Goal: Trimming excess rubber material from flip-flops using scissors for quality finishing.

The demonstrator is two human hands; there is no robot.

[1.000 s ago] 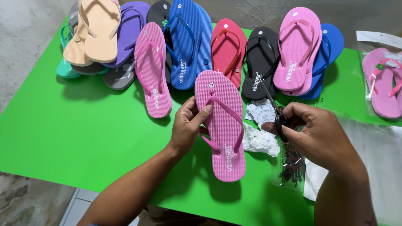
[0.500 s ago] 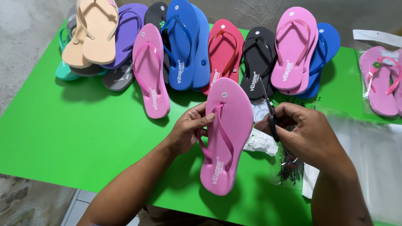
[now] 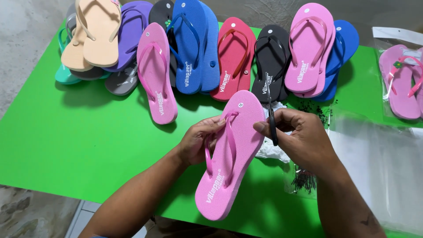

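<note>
Centre frame, our left hand (image 3: 198,141) grips the pink flip-flop (image 3: 231,154) by its strap, fingers curled shut, lifting it over the green tabletop (image 3: 88,145). Our right hand (image 3: 304,136) pinches a thin black tool (image 3: 272,117) at the sole's edge. Finished-looking pairs (image 3: 198,48) line the top; a bagged pair (image 3: 401,79) sits upper right. Loose plastic bags (image 3: 379,163) crowd the right.

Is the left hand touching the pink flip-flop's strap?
Touching: the head view shows the left hand gripping the pink flip-flop with fingers on its strap.
</note>
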